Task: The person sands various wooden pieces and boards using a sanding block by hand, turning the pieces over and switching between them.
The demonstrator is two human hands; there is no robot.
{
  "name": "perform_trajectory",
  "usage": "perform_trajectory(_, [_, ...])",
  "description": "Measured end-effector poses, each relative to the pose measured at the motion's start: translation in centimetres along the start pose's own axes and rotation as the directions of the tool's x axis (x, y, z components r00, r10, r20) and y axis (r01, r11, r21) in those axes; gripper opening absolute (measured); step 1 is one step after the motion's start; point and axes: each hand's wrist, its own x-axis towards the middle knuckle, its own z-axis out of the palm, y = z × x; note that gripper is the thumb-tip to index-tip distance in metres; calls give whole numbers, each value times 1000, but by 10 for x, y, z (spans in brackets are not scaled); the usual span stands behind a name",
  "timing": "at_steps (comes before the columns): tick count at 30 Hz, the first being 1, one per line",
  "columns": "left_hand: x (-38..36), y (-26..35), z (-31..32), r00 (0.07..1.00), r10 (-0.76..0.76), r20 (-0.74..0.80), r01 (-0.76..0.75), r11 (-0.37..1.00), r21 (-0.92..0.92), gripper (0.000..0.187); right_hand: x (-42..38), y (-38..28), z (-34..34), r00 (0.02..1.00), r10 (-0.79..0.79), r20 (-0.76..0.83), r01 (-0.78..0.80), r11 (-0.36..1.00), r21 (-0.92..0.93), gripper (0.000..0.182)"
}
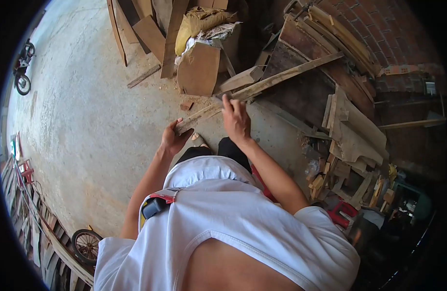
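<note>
A long, narrow wooden plank (291,72) runs slantwise from in front of my body up to the right, its far part overlapping the stacked boards. My left hand (174,139) is wrapped around the plank's near end, thumb along its upper side. Farther along, my right hand (237,120) is closed over the plank with the index finger extended. A small dark edge shows by that fingertip; I cannot tell what the right hand grips. Below the plank, a sandalled foot (198,140) stands on the concrete floor (102,116).
Ahead, a yellow sack (199,24) sits behind a cut board (199,68). Large boards (306,43) lean by the brick wall (369,29). Wood offcuts (342,169) are piled at right. A wheel (86,246) lies at lower left, a motorbike (23,68) farther off.
</note>
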Motion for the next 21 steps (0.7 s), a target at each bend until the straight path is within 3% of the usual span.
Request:
perform_trajectory(1, [6,-2,1,999,9,52,-7,1000,-26,32,-9,-25,11,982,-185,47,178,977,118,48])
perform_trajectory(2, [13,-6,0,994,11,105,-6,999,-52,31,-20,-41,16,934,-309,178,275,942,195,50])
perform_trajectory(3, [27,-5,-12,984,-28,176,40,997,-64,33,-20,-44,16,900,-388,199,350,915,203,51])
perform_trajectory(4, [24,-9,-3,980,-40,193,51,997,-52,33,-17,-46,12,859,-462,222,416,881,226,52])
perform_trajectory(5, [20,-10,4,995,-20,101,26,998,-57,33,-7,-30,3,846,-492,206,441,862,250,53])
perform_trajectory(6, [16,-8,9,1000,9,6,-8,998,-58,33,5,-7,-3,880,-453,141,433,888,151,51])
perform_trajectory(8, [23,-8,7,999,44,-16,-44,998,-37,30,34,51,-33,992,-95,87,94,995,16,44])
perform_trajectory(10, [26,-7,-2,1000,13,13,-13,1000,-3,28,49,121,-62,986,137,-97,-152,974,-166,40])
perform_trajectory(11, [14,-7,11,1000,7,-23,-6,999,39,28,51,144,-66,964,199,-174,-227,961,-159,40])
perform_trajectory(13, [18,-5,5,1000,12,-11,-12,999,43,28,53,143,-64,928,285,-241,-336,920,-203,39])
perform_trajectory(15, [28,-4,3,999,12,36,-12,1000,14,28,40,86,-52,965,241,-105,-248,967,-62,42])
perform_trajectory(18, [44,-5,-13,1000,-11,6,10,995,103,25,-1,45,-24,973,-207,101,210,977,-29,51])
perform_trajectory(20, [34,-1,3,997,-26,-74,35,992,124,23,13,75,-44,968,-226,114,226,974,5,48])
perform_trajectory(21, [35,0,6,997,-18,-76,27,993,117,23,27,103,-56,993,-99,69,104,992,-73,45])
